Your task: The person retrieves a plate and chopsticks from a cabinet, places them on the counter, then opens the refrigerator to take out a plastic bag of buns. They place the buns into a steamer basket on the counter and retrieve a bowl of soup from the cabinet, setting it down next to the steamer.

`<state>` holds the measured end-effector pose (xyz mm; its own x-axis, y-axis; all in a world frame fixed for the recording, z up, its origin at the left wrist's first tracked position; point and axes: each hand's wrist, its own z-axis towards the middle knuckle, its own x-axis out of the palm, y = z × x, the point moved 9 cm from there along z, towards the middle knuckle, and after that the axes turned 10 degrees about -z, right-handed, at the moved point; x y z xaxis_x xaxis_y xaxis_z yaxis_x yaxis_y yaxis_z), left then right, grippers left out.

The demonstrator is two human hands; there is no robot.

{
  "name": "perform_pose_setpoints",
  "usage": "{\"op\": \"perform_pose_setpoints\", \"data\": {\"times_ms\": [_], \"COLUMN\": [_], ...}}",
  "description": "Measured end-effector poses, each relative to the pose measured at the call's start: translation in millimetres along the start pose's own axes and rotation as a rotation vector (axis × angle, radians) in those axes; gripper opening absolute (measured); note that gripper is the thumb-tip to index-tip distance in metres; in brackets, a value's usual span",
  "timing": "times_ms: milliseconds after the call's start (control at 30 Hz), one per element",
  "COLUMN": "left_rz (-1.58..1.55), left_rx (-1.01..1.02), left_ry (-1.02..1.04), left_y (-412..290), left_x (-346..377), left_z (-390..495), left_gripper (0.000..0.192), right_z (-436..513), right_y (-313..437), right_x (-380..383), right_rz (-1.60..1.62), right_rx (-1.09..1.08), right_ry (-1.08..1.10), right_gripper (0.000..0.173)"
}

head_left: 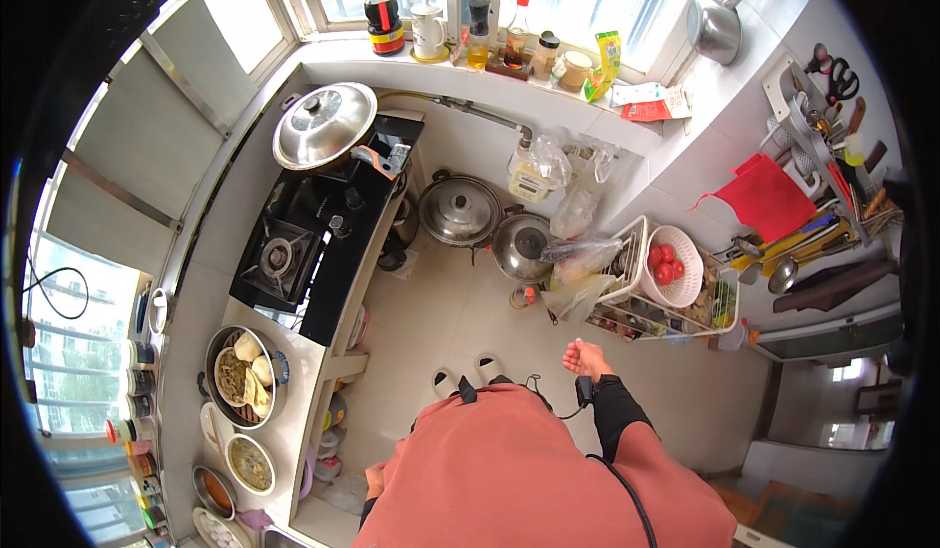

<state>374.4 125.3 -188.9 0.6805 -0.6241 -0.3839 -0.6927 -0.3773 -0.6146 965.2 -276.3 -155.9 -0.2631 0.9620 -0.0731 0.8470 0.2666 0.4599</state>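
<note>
My right hand (584, 358) hangs over the tiled floor, its fingers loosely curled and nothing visible in it. A small black device (584, 389) with a cable sits at that wrist. Nearest to this hand stands a white wire rack (624, 283) bearing a pink plastic colander (694, 276) of tomatoes (663, 274). Only part of my left hand (374, 480) shows beside my red top, close to the counter; its fingers are hidden. On that counter are a steel steamer pot (208, 357) with pale buns (247, 346) and a bowl of dark food, and a bowl of soup (252, 463).
A black gas stove (323, 232) carries a lidded wok (323, 125). Two lidded pans (460, 210) (523, 247) stand by the wall. Bottles and jars (516, 37) line the windowsill. Utensils hang at right (800, 254). A steel pan (214, 493) sits at lower left.
</note>
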Motion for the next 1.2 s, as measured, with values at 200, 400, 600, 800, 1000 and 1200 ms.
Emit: {"op": "perform_pose_setpoints", "data": {"times_ms": [200, 400, 600, 800, 1000, 1200], "left_rz": [0.074, -0.091, 0.093, 0.095, 0.166, -0.118], "left_rx": [0.008, -0.182, 0.037, -0.010, -0.003, 0.108], "left_ry": [0.091, 0.164, 0.229, 0.206, 0.204, 0.315], "left_y": [-6, -56, -126, -126, -175, -307], "left_x": [-27, 3, 33, 73, 134, 235], "left_z": [-4, 10, 18, 28, 10, -1], "left_gripper": [0.028, 0.029, 0.029, 0.028, 0.028, 0.027], "right_z": [-26, -48, -39, -38, -83, -86], "right_y": [-23, -57, -65, 57, 259, 407], "right_x": [-14, -54, -72, -87, -144, -193], "right_rz": [0.002, 0.026, 0.187, 0.339, 0.520, 0.927], "right_rx": [0.020, 0.034, 0.057, -0.238, -0.663, -0.779], "right_ry": [-0.087, -0.179, -0.151, 0.078, 0.203, 0.498], "right_gripper": [0.030, 0.026, 0.025, 0.021, 0.029, 0.020]}}
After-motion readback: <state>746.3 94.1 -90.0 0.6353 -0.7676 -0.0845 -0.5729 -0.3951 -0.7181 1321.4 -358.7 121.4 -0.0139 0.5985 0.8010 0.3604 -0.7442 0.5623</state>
